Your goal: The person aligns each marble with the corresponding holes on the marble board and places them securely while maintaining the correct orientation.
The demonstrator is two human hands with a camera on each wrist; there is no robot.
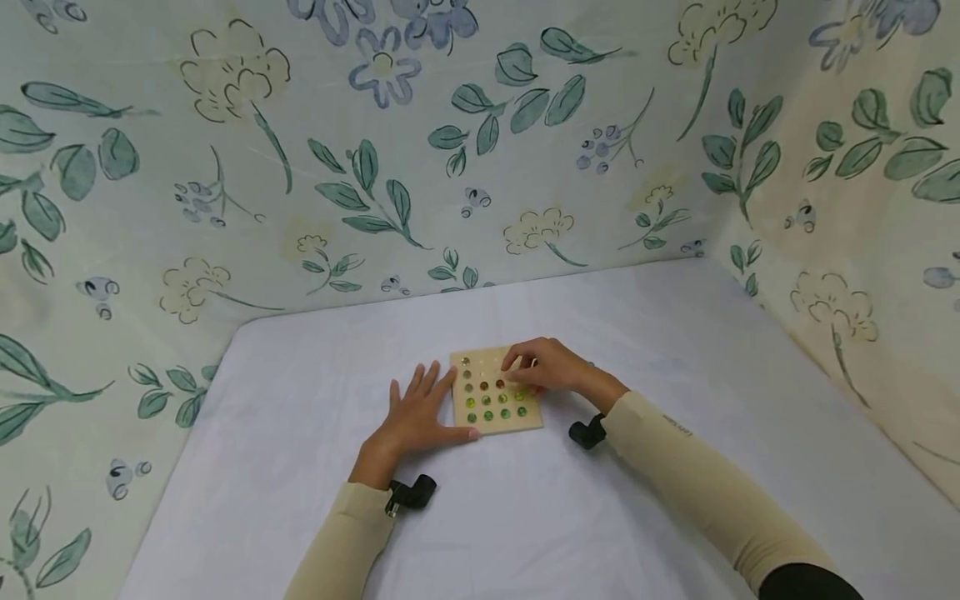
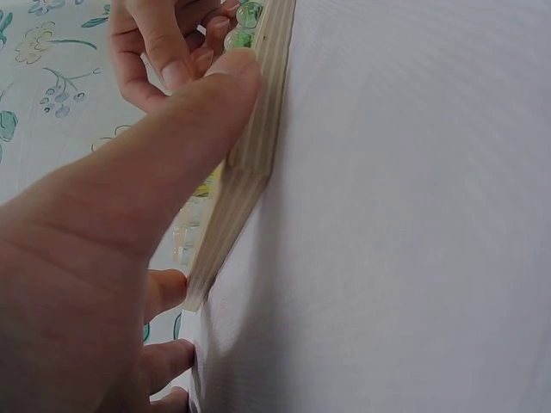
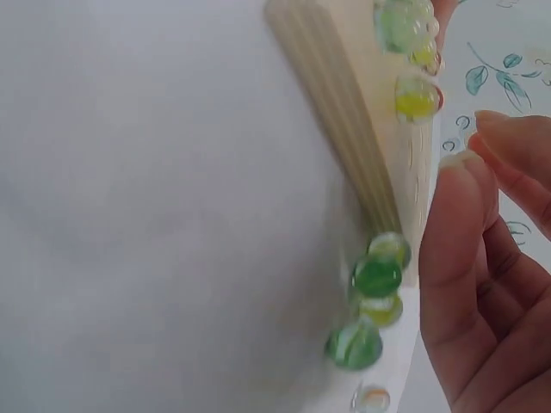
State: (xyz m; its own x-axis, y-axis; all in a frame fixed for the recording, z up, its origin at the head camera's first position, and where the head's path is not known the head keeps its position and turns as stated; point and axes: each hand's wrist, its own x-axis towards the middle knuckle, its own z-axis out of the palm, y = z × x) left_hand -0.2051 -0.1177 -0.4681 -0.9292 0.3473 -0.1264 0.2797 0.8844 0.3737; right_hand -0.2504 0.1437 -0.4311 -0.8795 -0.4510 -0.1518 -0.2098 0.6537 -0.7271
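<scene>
A square wooden board [image 1: 497, 425] with rows of holes lies on the white cloth. Green marbles [image 1: 488, 415] fill its nearest row, yellow-green marbles [image 1: 486, 400] sit behind them, and darker reddish marbles [image 1: 483, 386] farther back. My left hand [image 1: 416, 417] is spread at the board's left corner, thumb along the near edge and index finger against the left side. Over the far right part of the board, my right hand [image 1: 551, 367] has thumb and index fingertips close together. Whether a marble is between them is hidden.
Several loose marbles [image 3: 377, 275] lie on the cloth past the board's right side, mostly behind my right hand in the head view. White cloth [image 1: 525, 517] covers the surface, and flowered fabric [image 1: 465, 167] rises behind and on both sides.
</scene>
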